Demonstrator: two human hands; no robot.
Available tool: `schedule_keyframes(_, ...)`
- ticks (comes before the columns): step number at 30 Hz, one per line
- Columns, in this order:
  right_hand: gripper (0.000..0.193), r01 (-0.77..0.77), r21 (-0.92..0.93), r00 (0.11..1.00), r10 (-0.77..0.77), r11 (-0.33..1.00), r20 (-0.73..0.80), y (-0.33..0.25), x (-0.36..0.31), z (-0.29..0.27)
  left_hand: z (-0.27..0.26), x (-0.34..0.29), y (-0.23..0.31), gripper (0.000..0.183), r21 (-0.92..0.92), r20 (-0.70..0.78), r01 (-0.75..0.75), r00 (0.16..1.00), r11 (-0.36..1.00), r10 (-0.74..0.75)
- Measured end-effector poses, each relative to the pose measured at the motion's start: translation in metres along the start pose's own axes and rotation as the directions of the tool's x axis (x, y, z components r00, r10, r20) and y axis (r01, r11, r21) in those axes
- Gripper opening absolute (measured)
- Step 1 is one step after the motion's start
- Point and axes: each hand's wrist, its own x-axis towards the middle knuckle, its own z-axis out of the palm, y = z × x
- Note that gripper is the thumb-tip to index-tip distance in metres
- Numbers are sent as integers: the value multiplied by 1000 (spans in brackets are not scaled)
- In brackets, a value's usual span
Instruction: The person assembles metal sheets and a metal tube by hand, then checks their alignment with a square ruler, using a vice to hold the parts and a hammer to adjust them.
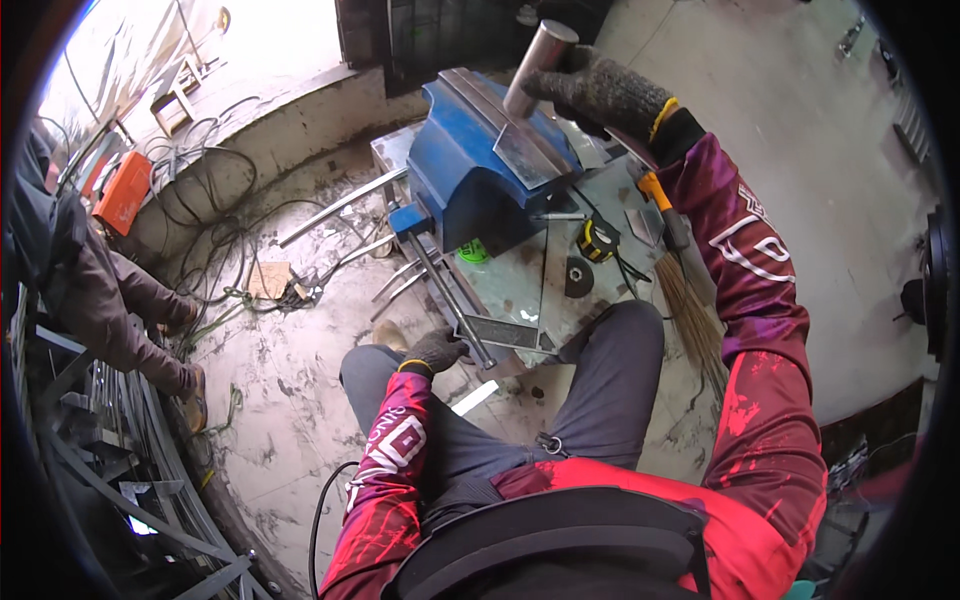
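A grey-green, flat-topped worktable with a stained surface [522, 270] carries a large blue metal bench vise [465, 150]. To the vise's right lie a yellow-and-black tape measure [597, 240], a thin black disc with a centre hole [578, 278], a small grey flat plate [642, 226] and an orange-handled hammer [656, 190]. A dark flat bar [498, 332] runs along the near edge. On the pale floor with dark smears [290, 400], a tan, roughly square flat piece [268, 280] lies near tangled dark cables [205, 285].
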Motion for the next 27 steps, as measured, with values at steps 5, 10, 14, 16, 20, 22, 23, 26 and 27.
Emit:
schedule_keyframes(5,37,85,-141,994,-74,986,83,16,9,16,-7,-8,22,48,91,6,4,1000,996,-5)
schedule_keyframes(10,38,-167,10,982,165,986,88,-7,-1,-3,-5,-12,23,49,17,12,25,1000,1000,-25)
schedule_keyframes(14,25,55,-76,998,-52,996,46,3,-2,19,2,-3,-5,50,52,-13,-1,1000,999,1)
schedule_keyframes(16,27,26,-1,997,-26,1000,77,-13,1,4,13,12,-38,51,-46,-51,-42,998,998,39)
schedule_keyframes(20,29,20,21,998,-21,1000,53,35,2,10,0,2,5,50,55,17,23,1000,998,-24)
schedule_keyframes(22,34,30,-54,990,-22,998,142,11,-10,17,5,0,-16,49,-13,-57,-11,998,1000,10)
schedule_keyframes(23,34,24,-64,991,-15,998,133,1,-15,2,2,3,0,49,-13,-51,-24,998,1000,23)
schedule_keyframes(26,32,-160,49,981,154,986,120,-2,-29,-9,-5,-7,18,51,42,11,45,999,998,-46)
schedule_keyframes(27,32,-152,50,982,145,987,122,7,-27,0,2,-2,-1,51,42,2,47,999,998,-47)
